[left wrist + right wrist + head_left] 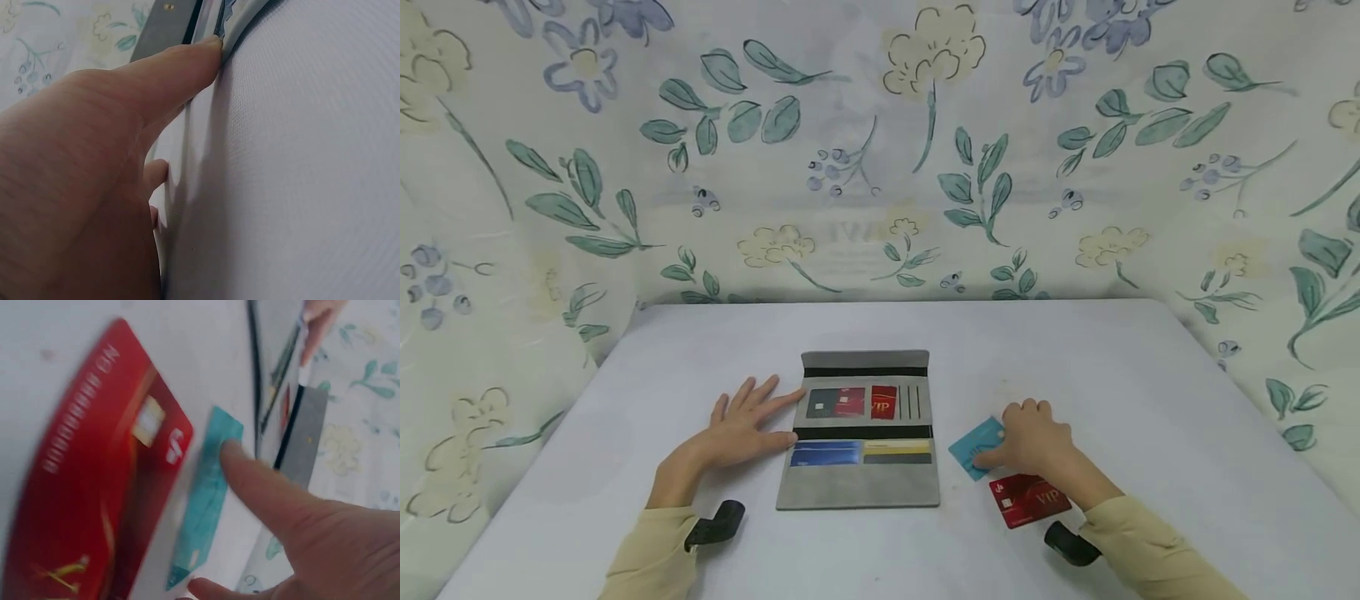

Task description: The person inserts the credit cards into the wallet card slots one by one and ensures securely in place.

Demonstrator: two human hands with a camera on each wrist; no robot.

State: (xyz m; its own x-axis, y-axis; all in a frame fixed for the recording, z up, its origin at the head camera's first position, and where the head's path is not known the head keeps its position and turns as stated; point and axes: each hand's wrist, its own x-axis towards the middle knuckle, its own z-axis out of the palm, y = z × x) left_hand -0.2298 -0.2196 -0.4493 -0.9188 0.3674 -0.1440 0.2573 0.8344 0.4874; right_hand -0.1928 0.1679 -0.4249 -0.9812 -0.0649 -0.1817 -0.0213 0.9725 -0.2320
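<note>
A grey wallet (857,488) lies unfolded on the white table, with several cards in its slots, among them a red VIP card (883,402) and a blue card (825,452). My left hand (737,432) is spread beside it, thumb and a fingertip touching its left edge; the left wrist view shows the thumb (181,72) on that edge. To the wallet's right, my right hand (1037,442) pinches a teal card (976,446), thumb on its near side and fingers at the opposite edge. A second red VIP card (1018,502) lies just below that hand, partly under the wrist.
The white table (700,342) runs back to a floral-patterned curtain (857,108), which also hangs at both sides. Black wrist camera mounts (721,522) sit close over the table at both sleeves.
</note>
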